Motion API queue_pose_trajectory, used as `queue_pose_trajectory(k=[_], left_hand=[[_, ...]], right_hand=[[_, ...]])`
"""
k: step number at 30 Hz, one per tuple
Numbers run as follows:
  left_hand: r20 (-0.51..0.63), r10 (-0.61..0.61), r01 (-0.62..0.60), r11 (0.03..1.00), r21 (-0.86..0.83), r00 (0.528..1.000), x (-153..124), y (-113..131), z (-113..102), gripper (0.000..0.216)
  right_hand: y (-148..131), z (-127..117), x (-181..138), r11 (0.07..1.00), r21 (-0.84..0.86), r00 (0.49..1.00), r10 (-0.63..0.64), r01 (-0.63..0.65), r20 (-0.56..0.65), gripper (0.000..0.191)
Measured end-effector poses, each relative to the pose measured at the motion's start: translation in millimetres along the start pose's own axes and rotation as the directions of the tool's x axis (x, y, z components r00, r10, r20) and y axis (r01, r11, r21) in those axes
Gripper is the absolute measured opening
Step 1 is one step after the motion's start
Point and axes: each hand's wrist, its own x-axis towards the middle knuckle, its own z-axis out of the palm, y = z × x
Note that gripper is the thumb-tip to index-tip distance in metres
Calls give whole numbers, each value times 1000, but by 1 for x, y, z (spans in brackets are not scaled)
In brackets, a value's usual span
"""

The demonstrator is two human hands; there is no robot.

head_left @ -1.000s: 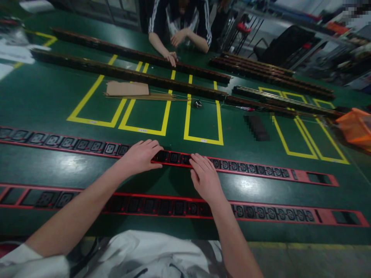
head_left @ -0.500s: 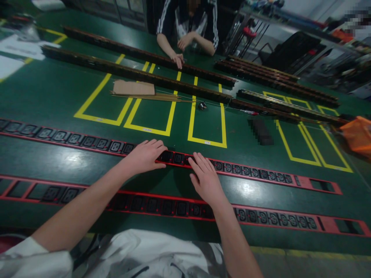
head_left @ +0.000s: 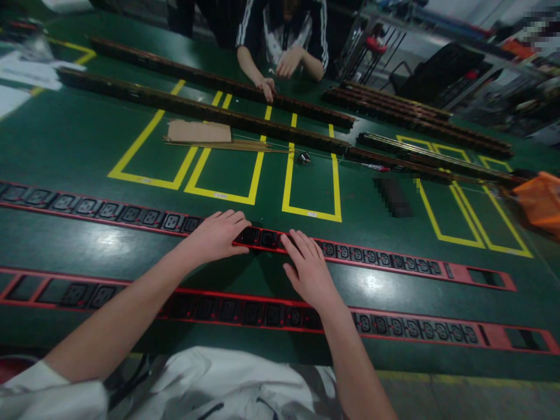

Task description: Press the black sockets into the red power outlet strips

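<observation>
A long red power strip with black sockets lies across the green table in front of me. My left hand is on its middle, thumb at the near edge and fingers curled over the far side, gripping it. A short way to the right, my right hand rests on the same strip with fingers stretched out and thumb apart. Both hands hide some of the sockets. Nearer to my body, under my forearms, lies a second red power strip; its left end shows openings without sockets.
Long dark rails lie across the table beyond the yellow tape rectangles. Among them are a piece of cardboard, thin rods and a small metallic part. A co-worker sits opposite, one hand by a rail. An orange bag is at right.
My hands stay at almost the same place on the strip. The view shifts very slightly. Across the table, the co-worker's hands have moved a little.
</observation>
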Motion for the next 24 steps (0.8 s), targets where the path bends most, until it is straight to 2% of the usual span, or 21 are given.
queue_pose_trajectory(k=[12,16,19,24], left_hand=[[-2,-5,5,1000,-4,1000,0,-4,2,51],[-14,-127,127,991,49,992,-11,-19,-1,55],[14,-199,196,975,102,980,-19,-29,-4,47],[4,-112,109,977,181,994,-20,-22,-4,42]], right_hand=[[0,-1,0,1000,-12,1000,-10,10,14,63],[0,0,0,1000,-5,1000,2,-2,6,62],[-1,-1,0,1000,-11,1000,6,-6,12,59],[1,1,1,1000,-15,999,15,-15,-31,53]])
